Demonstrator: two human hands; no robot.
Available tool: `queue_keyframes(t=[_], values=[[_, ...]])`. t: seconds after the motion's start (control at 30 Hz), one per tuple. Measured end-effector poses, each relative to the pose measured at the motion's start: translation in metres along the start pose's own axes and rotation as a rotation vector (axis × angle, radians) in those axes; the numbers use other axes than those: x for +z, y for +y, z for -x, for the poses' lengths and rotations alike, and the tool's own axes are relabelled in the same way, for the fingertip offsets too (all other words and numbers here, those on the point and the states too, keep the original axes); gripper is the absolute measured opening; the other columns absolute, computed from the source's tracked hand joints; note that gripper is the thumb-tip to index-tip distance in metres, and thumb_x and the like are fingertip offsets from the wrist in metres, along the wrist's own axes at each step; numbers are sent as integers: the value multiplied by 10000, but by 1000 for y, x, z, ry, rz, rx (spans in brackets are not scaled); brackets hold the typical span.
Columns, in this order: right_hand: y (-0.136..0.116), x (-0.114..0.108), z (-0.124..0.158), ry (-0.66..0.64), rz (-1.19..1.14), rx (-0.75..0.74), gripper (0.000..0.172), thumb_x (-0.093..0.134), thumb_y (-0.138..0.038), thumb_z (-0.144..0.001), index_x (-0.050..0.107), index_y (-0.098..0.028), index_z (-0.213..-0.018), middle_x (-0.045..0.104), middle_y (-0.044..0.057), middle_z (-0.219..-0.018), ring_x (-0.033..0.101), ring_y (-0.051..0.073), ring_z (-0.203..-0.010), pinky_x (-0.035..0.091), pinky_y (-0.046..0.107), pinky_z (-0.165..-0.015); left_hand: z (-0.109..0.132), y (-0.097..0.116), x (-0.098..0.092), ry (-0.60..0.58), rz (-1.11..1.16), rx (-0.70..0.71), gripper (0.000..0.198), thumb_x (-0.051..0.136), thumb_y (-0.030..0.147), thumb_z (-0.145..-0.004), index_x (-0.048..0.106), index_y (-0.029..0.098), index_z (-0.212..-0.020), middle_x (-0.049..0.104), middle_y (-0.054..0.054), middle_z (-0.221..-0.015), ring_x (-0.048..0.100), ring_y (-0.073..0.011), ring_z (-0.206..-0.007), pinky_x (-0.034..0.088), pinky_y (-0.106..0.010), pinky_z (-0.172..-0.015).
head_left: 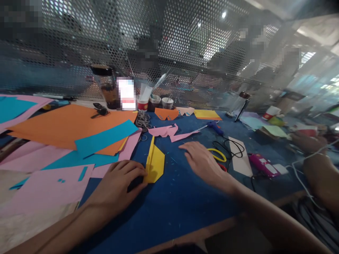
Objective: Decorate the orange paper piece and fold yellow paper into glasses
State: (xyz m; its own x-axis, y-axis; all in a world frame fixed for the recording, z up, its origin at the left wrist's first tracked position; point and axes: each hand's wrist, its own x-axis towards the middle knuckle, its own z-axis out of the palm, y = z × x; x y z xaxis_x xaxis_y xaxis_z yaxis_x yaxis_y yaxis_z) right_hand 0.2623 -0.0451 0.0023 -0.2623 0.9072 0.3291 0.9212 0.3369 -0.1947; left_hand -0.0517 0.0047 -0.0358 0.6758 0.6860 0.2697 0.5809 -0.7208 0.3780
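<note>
My left hand point(124, 178) pinches the left edge of a folded yellow paper point(156, 165) lying on the blue table. One flap of that paper stands up along its fold. To the right, my right hand point(201, 162) reaches forward with its fingers stretched out, apart from the paper. Beside it are a yellow ring-shaped handle point(218, 154) and a red one, partly hidden by my wrist. Beyond both hands lie cut pink paper pieces point(166, 131). A blue glue gun point(215, 127) rests behind my right hand, its black cord looping to the right.
Orange sheets point(53, 123), blue strips point(106, 138) and pink sheets point(47, 187) cover the left side. A dark-lidded bottle point(104, 86), a lit phone point(126, 93) and paper cups point(143, 102) stand before the mesh. A magenta box point(263, 165) and another person's arm point(320, 169) are at right.
</note>
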Motion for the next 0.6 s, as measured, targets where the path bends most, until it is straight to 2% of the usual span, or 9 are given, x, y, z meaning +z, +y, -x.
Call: queue_keyframes(t=[0.13, 0.23, 0.33, 0.4, 0.6], values=[[-23, 17, -42, -110, -102, -325, 526, 418, 19, -970, 573, -170, -1435, 630, 92, -1463, 537, 231, -1373, 434, 447, -1163, 0, 0, -1, -6, -6, -8, 128, 660, 361, -932, 742, 295, -1005, 778, -39, -1134, 672, -301, -1081, 459, -483, -943], [-25, 39, -69, -161, -82, -442, 541, 431, 34, -969, 580, -168, -1448, 589, 95, -1532, 508, 224, -1418, 390, 454, -1207, 1, -1, -3, -15, 7, 10, 131, 650, 339, -939, 744, 300, -1021, 783, -28, -1138, 670, -287, -1080, 456, -465, -943], [-20, 55, -82, -180, -53, -443, 393, 498, -59, -1030, 660, -211, -1354, 655, 85, -1452, 550, 224, -1375, 399, 466, -1190, 5, -3, -4, -21, 12, 41, 135, 645, 311, -950, 741, 300, -1045, 786, -13, -1139, 673, -266, -1062, 444, -445, -942], [-17, 58, -83, -164, -54, -446, 269, 547, -161, -1060, 698, -201, -1278, 701, 95, -1354, 574, 232, -1332, 405, 465, -1171, 8, -6, -5, -7, 7, 75, 135, 631, 284, -963, 735, 295, -1049, 785, -4, -1130, 671, -253, -1049, 435, -432, -938], [-19, 42, -76, -207, -12, -462, 190, 605, -291, -1057, 729, -163, -1121, 706, 103, -1135, 622, 248, -1097, 450, 407, -1026, 13, -16, -6, 79, -31, 226, 160, 583, 243, -1011, 726, 279, -1072, 779, 5, -1087, 654, -227, -1034, 429, -387, -919]])
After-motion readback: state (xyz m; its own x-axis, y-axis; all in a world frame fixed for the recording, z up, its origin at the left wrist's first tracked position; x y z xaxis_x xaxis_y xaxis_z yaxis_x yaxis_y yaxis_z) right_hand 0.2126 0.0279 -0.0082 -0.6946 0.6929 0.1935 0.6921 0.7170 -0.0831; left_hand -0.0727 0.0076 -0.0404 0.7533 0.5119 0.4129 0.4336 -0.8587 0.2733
